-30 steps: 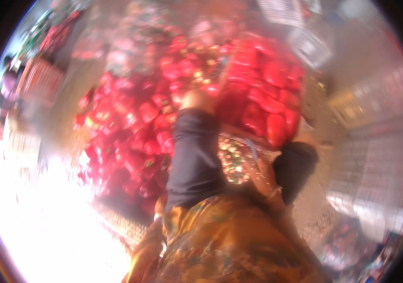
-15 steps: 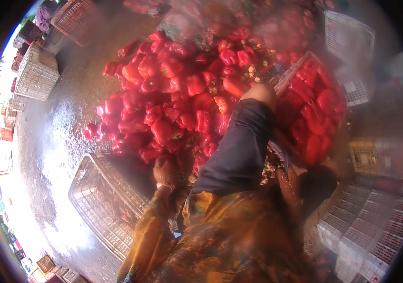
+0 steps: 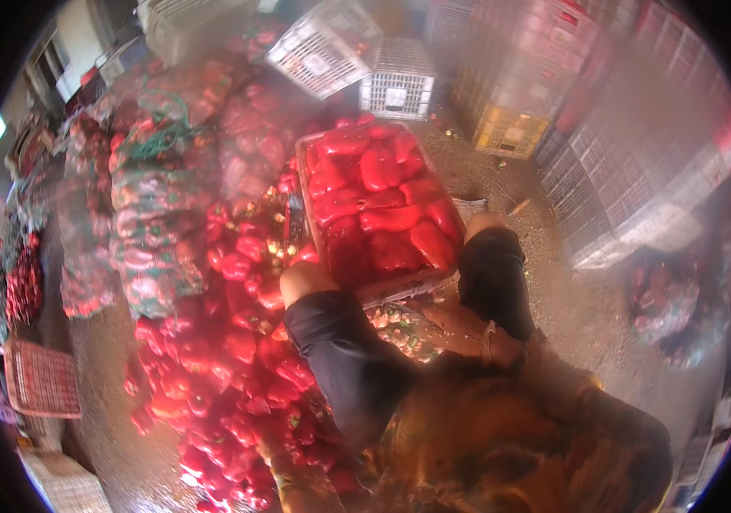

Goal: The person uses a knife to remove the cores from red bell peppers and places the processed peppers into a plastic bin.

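A crate heaped with red bell peppers (image 3: 382, 201) stands in front of my knees. My right hand (image 3: 455, 325) is low between my knees, just below the crate's near edge and over pale pepper cores and scraps (image 3: 404, 332). Blur hides its fingers and anything in them. My left arm (image 3: 297, 474) reaches down at the lower left, beside a big loose pile of red bell peppers (image 3: 220, 359). The left hand is smeared among the peppers, so its fingers do not show.
Stuffed mesh sacks (image 3: 156, 205) stand beyond the pile at the left. White crates (image 3: 395, 81) sit at the back, a yellow crate (image 3: 511, 130) near them, and stacked crates (image 3: 622, 184) line the right. An orange-red basket (image 3: 43, 379) is far left.
My view has swung to the right, bringing the filled crate to the middle and the pile to the left. The basket by my left arm has left the view.
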Motion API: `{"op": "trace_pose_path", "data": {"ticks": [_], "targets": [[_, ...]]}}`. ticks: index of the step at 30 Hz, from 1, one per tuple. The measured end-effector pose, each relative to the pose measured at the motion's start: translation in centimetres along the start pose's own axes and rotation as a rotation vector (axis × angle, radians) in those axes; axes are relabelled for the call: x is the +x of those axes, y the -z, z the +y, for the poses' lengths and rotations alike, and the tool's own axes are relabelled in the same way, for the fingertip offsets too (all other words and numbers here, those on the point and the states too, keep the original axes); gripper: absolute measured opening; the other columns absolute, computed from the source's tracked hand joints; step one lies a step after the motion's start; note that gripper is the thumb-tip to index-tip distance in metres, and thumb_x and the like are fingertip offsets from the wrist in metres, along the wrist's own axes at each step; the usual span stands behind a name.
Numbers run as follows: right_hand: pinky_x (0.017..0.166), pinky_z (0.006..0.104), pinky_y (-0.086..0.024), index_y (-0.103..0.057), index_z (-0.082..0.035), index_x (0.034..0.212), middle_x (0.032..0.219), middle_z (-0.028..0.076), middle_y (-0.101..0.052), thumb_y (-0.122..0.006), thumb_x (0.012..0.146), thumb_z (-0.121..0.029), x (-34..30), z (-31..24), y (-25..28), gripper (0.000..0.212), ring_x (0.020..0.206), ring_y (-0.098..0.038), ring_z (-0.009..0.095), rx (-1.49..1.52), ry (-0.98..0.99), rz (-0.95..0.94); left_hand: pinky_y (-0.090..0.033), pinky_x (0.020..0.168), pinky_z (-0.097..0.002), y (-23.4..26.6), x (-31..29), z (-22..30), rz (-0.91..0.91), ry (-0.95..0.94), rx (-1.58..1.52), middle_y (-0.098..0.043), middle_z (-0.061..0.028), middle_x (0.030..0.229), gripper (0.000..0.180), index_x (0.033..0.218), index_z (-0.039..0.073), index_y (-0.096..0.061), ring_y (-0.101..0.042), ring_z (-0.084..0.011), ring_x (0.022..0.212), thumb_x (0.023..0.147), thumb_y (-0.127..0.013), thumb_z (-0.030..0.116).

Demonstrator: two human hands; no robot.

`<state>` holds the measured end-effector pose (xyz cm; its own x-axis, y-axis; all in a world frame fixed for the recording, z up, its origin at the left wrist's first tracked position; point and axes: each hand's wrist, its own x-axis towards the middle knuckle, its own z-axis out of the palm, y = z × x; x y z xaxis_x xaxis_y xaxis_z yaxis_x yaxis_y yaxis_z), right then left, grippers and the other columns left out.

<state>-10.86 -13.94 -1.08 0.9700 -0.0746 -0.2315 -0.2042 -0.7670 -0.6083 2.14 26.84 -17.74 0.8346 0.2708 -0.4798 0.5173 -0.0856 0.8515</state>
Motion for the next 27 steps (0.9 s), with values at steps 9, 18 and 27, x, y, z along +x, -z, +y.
{"op": "trace_pose_path", "data": {"ticks": [9, 18, 27], "targets": [[0.068, 0.041, -0.052, -0.064, -0.011, 0.12, 0.082, 0.013, -0.067, -0.058, 0.1, -0.028, 1.0, -4.7, 0.2, 0.027, 0.075, -0.068, 0.026, 0.395, 0.005, -0.032, -0.049, 0.092, -0.0382, -1.5, -2.2, 4.2, -0.134, -0.146, 0.08, -0.056, -0.0075, 0.123, 0.071, 0.139, 0.003, -0.047, -0.057, -0.0229, 0.107, 0.08, -0.076, 0.031], [0.091, 0.0382, -0.052, -0.042, -0.015, 0.152, 0.125, 0.014, -0.063, -0.07, 0.093, -0.026, 6.8, -13.9, -4.8, 0.066, 0.107, -0.065, 0.027, 0.675, 0.61, 0.349, -0.046, 0.099, -0.0399, -6.6, -9.0, 10.7, -0.37, -0.362, -0.01, -0.051, -0.0085, 0.133, 0.08, 0.144, 0.004, -0.042, -0.054, -0.0247, 0.116, 0.078, -0.075, 0.036], [0.063, 0.0277, -0.048, -0.06, -0.007, 0.123, 0.084, -0.003, -0.063, -0.075, 0.09, -0.022, 3.1, -8.9, 3.8, 0.039, 0.074, -0.057, 0.008, 0.968, 0.089, 0.171, -0.042, 0.106, -0.0416, -16.1, -17.5, 21.7, -0.884, -0.575, -0.423, -0.045, -0.0096, 0.143, 0.09, 0.149, 0.005, -0.036, -0.05, -0.0265, 0.126, 0.076, -0.074, 0.042]]}}
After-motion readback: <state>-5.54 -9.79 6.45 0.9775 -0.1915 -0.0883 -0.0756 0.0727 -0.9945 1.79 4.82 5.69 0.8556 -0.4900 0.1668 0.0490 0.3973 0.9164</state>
